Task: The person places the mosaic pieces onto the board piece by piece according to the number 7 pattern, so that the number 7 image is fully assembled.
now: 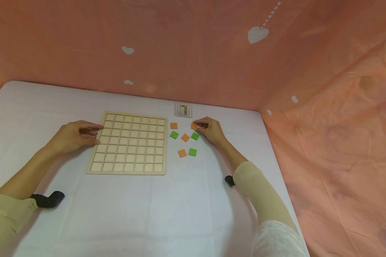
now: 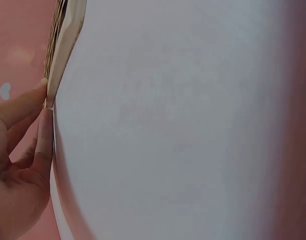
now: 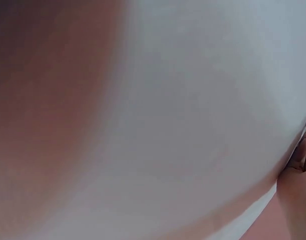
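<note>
In the head view, a pale wooden grid board [image 1: 127,174] lies flat, its square cells bare. My left hand [image 1: 72,135] rests its thumb and fingertips on the board's left edge, as the left wrist view also shows. To the right of the board, my right hand [image 1: 212,131] pinches an orange square tile [image 1: 194,126] between thumb and fingers. Close below it lies a green tile [image 1: 195,136]. Other loose tiles lie nearby, among them an orange tile [image 1: 173,125] and a green tile [image 1: 192,152]. The right wrist view catches only part of that hand, without the tile.
A small card [image 1: 183,110] with a printed grid and a few coloured squares lies behind the tiles. The white tablecloth [image 1: 180,214] covers the table. A pink curtain [image 1: 193,53] with white hearts hangs behind and at the right.
</note>
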Demonstrator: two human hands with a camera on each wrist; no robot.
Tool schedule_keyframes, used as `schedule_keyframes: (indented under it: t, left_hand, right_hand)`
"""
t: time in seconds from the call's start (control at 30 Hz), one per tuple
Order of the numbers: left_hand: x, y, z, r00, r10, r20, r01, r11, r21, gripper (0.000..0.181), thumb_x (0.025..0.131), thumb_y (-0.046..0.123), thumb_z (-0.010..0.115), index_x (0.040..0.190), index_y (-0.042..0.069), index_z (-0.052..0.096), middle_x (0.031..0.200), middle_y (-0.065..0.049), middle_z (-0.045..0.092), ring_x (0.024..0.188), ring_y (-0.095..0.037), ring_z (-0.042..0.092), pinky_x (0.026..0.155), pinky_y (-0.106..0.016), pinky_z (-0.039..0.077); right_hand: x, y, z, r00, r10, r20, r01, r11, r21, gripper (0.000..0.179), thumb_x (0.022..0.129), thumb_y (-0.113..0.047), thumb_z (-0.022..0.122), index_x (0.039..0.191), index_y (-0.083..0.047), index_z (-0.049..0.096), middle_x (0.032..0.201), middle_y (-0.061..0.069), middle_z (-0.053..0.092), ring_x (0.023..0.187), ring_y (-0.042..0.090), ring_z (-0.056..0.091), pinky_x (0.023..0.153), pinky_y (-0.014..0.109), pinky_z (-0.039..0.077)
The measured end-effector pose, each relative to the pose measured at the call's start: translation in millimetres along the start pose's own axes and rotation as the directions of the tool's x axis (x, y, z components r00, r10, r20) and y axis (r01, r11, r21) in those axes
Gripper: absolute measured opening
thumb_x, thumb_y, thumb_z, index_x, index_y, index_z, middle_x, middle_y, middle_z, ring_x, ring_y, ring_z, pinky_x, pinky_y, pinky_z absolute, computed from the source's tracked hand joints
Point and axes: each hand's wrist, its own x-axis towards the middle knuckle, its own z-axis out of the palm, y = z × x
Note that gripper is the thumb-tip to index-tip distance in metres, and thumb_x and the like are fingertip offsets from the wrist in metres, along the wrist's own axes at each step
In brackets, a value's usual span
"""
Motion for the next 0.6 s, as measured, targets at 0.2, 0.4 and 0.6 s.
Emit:
schedule_keyframes:
  t: [0.2, 0.4, 0.6]
  left_hand:
    - [-0.2, 2.4, -0.6, 1.000, 0.000, 0.007, 0.000, 1.000, 0.011, 0.048, 0.088, 0.029, 0.077, 0.130, 0.007, 0.066, 0.119, -0.016, 0.063, 0.104, -0.025, 0.059, 0.080, -0.026, 0.043]
    - [1.3, 2.8, -0.2, 1.000, 0.011, 0.002, -0.011, 0.999, 0.033, 0.049, 0.085, 0.027, 0.080, 0.127, 0.005, 0.068, 0.113, -0.016, 0.066, 0.103, -0.032, 0.061, 0.081, -0.036, 0.043]
    - [1.0, 5.4, -0.5, 1.000, 0.002, 0.011, -0.003, 0.999, 0.038, 0.051, 0.085, 0.027, 0.081, 0.128, 0.004, 0.067, 0.109, -0.017, 0.067, 0.103, -0.035, 0.061, 0.084, -0.045, 0.042]
  right_hand:
    - [-0.4, -3, -1, 1.000, -0.002, 0.009, 0.002, 1.000, 0.006, 0.024, 0.089, -0.010, 0.076, 0.112, -0.007, 0.076, 0.107, 0.007, 0.068, 0.093, 0.018, 0.062, 0.078, 0.027, 0.049]
    - [-1.2, -7, 0, 1.000, 0.006, 0.018, -0.007, 0.999, 0.038, 0.026, 0.089, -0.013, 0.076, 0.114, -0.006, 0.074, 0.108, 0.006, 0.067, 0.091, 0.018, 0.060, 0.077, 0.026, 0.048]
    - [0.7, -17, 3, 1.000, 0.019, 0.025, -0.021, 0.996, 0.082, 0.027, 0.089, -0.016, 0.076, 0.114, -0.007, 0.075, 0.110, 0.004, 0.066, 0.095, 0.017, 0.060, 0.081, 0.027, 0.049]
